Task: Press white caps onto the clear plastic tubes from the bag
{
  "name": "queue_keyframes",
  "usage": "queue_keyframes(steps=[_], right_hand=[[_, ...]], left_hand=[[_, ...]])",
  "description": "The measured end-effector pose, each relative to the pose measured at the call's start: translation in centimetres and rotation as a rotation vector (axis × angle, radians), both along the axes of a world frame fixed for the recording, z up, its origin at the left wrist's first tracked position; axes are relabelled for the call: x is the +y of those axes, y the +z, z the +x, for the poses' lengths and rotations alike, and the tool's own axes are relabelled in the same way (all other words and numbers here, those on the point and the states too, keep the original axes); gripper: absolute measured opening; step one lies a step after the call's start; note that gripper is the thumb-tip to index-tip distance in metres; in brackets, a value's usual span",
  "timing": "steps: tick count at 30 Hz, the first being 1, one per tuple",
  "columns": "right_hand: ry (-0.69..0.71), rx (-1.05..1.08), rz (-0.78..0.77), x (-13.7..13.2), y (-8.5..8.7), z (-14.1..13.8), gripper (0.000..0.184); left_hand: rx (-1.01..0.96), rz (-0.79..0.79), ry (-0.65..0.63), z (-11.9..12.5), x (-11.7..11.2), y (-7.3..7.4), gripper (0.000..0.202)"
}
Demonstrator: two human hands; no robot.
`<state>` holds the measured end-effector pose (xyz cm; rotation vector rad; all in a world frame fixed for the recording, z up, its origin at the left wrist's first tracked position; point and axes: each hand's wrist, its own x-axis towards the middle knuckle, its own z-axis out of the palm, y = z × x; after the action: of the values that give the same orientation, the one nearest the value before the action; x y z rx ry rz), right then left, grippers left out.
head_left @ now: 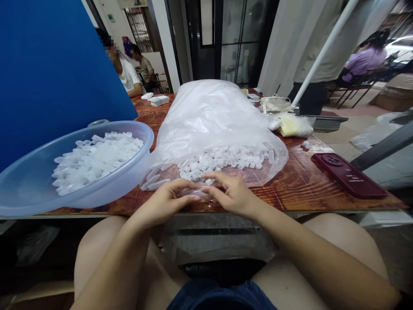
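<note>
Clear plastic, the tube (201, 192) sat pinched in the left hand (168, 196) near the counter's front edge, best kept steady, the right hand (235, 194) narrowly curled beside it, hold unclear.

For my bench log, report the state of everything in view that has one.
Left hand: pinching
Clear piece: pinched in left hand
Right hand: curled, grip unclear
Blue basin: partly filled
White pieces in basin: loose, heaped
Plastic bag: bulging, near end slack
Phone: lying flat, camera side up
</note>
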<state>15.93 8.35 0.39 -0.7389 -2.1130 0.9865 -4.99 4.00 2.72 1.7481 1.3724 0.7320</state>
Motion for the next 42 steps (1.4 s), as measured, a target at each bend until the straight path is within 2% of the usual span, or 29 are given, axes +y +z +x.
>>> queue_keyframes(steps=[2,3,6,8,10,12,14,16,17,18,20,23,25,27,29,31,32,34,37,39,40,42], right_hand=[[-0.031,-0.001,-0.239,-0.1,0.2,0.1,0.044],[-0.042,0.02,-0.263,-0.2,0.3,0.1,0.051],[-0.018,0.113,-0.083,-0.5,0.5,0.2,0.06],[0.008,0.141,-0.002,-0.6,0.5,0.3,0.05],[-0.028,0.114,-0.03,-0.7,0.6,0.2,0.04],[-0.079,0.099,-0.07,-0.7,0.7,0.3,0.045],[-0.058,0.093,-0.02,-0.7,0.8,0.3,0.051],[-0.046,0.071,0.092,-0.5,1.0,0.3,0.034],[-0.062,0.043,0.117,-0.5,1.0,0.3,0.017],[-0.091,0.012,0.109,-0.4,1.1,0.3,0.01],[-0.147,-0.028,0.009,-0.4,1.3,0.3,0.024],[-0.122,-0.025,-0.084,-0.5,1.5,0.4,0.022],[-0.105,0.018,-0.119,-0.6,1.5,0.2,0.021],[-0.119,0.103,-0.274,-0.6,1.3,0.0,0.018],[-0.117,0.194,-0.511,-0.5,1.0,-0.3,0.026],[-0.087,0.24,-0.649,-0.3,0.8,-0.3,0.033],[-0.08,0.248,-0.647,-0.3,0.8,-0.2,0.033],[-0.11,0.253,-0.475,-0.3,0.8,0.2,0.028],[-0.146,0.23,0.118,-0.4,1.3,1.1,0.013],[-0.095,0.198,0.503,-0.5,1.5,1.6,0.015],[-0.059,0.178,0.635,-0.5,1.6,1.8,0.02],[-0.003,0.119,0.783,-0.5,1.6,2.0,0.028]], left_hand=[[0.015,0.022,0.018,0.1,0.0,-0.1,0.032],[0.016,0.028,0.031,0.1,0.1,-0.1,0.033],[-0.006,0.033,0.069,0.2,0.0,0.0,0.033],[-0.033,0.026,0.065,0.3,0.0,0.1,0.033],[-0.056,0.019,0.053,0.4,-0.1,0.2,0.032],[-0.064,0.022,0.064,0.5,-0.2,0.2,0.032],[-0.069,0.035,0.085,0.7,-0.2,0.1,0.032],[-0.08,0.062,0.091,0.9,-0.2,0.0,0.031],[-0.085,0.081,0.093,1.1,-0.2,-0.1,0.031],[-0.089,0.098,0.097,1.2,-0.2,-0.2,0.03],[-0.089,0.124,0.105,1.5,-0.1,-0.3,0.029],[-0.068,0.195,0.093,1.8,-0.2,-0.8,0.027],[0.004,0.328,0.098,2.1,-0.4,-1.3,0.023],[0.13,0.528,0.138,2.5,-0.6,-1.8,0.021],[0.246,0.708,0.173,2.8,-0.8,-2.2,0.023],[0.266,0.763,0.19,3.1,-0.8,-2.4,0.024],[0.227,0.728,0.199,3.2,-0.7,-2.4,0.024],[0.036,0.523,0.237,3.3,-0.5,-2.1,0.022],[-0.449,0.004,0.281,3.3,-0.3,-1.5,0.039],[-0.719,-0.295,0.247,3.2,-0.3,-1.0,0.052],[-0.803,-0.399,0.211,3.1,-0.4,-0.8,0.055],[-0.9,-0.543,0.128,3.0,-0.5,-0.3,0.055]])
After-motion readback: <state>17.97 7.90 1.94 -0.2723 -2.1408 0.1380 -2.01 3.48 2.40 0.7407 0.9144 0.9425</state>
